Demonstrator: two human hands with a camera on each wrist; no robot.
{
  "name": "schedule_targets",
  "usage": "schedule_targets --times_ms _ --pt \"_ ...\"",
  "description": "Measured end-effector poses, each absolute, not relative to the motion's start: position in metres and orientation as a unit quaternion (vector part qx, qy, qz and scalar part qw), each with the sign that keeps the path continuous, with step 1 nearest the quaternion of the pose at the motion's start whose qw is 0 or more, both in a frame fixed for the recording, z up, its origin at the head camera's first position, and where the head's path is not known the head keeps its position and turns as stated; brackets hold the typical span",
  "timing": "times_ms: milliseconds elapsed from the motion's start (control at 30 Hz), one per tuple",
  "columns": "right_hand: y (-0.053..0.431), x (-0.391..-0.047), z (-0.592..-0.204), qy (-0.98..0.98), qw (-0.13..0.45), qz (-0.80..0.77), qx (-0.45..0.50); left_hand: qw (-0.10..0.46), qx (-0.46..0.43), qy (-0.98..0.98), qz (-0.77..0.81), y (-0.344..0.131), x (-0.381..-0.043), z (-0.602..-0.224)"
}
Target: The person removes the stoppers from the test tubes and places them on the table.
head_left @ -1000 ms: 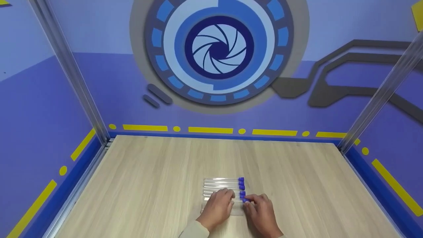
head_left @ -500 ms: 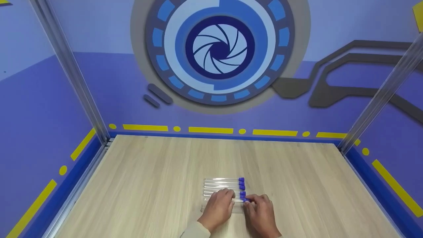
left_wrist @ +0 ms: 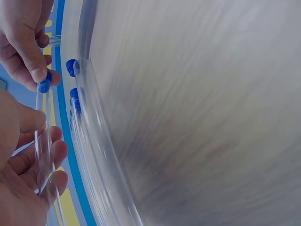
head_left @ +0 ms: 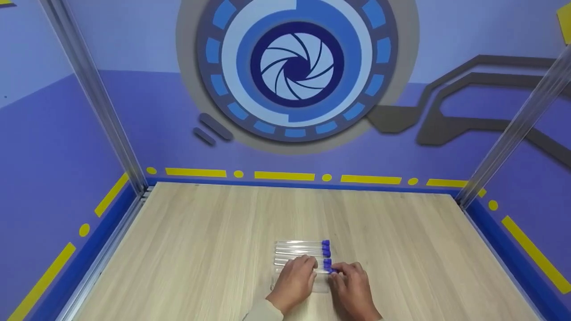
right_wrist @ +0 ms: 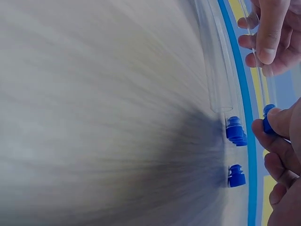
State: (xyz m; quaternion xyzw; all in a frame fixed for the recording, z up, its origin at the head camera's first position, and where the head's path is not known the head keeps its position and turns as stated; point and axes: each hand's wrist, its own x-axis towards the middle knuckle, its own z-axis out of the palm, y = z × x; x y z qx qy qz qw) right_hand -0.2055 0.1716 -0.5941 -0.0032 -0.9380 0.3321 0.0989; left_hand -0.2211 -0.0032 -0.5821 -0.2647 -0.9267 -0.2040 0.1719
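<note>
My left hand [head_left: 294, 278] grips a clear test tube [left_wrist: 43, 146] between thumb and fingers, raised off the table in both wrist views. At the tube's end, my right hand [head_left: 352, 287] pinches a blue stopper [left_wrist: 44, 84] between thumb and index finger; the stopper sits at the tube's mouth. Below the hands, an unstoppered clear tube [right_wrist: 218, 80] lies on the table. Beyond it, several tubes [head_left: 298, 243] lie side by side with blue stoppers [head_left: 326, 248] at their right ends. My left hand hides part of this row.
A loose blue stopper [right_wrist: 236, 176] rests on the wood-grain table [head_left: 214, 249] near the open tube's mouth. Blue printed panels [head_left: 134, 111] stand behind and at both sides. Metal posts [head_left: 96, 89] rise at the back corners.
</note>
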Motion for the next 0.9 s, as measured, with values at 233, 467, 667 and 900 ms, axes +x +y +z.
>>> schedule_targets --times_ms 233,467,667,900 --pt "0.176 -0.205 -0.594 -0.937 0.078 0.341 0.014 0.178 -0.277 -0.922 -0.205 -0.005 -0.221 -0.583" --pt "0.181 -0.205 -0.593 -0.935 0.062 0.347 0.028 0.147 -0.281 -0.923 -0.217 -0.006 -0.221 -0.583" --pt "0.185 -0.206 -0.591 -0.931 0.035 0.361 0.034 0.141 -0.287 -0.92 -0.226 -0.007 -0.221 -0.583" --pt "0.189 -0.206 -0.591 -0.928 0.039 0.368 0.055 0.133 -0.292 -0.916 -0.238 -0.008 -0.221 -0.583"
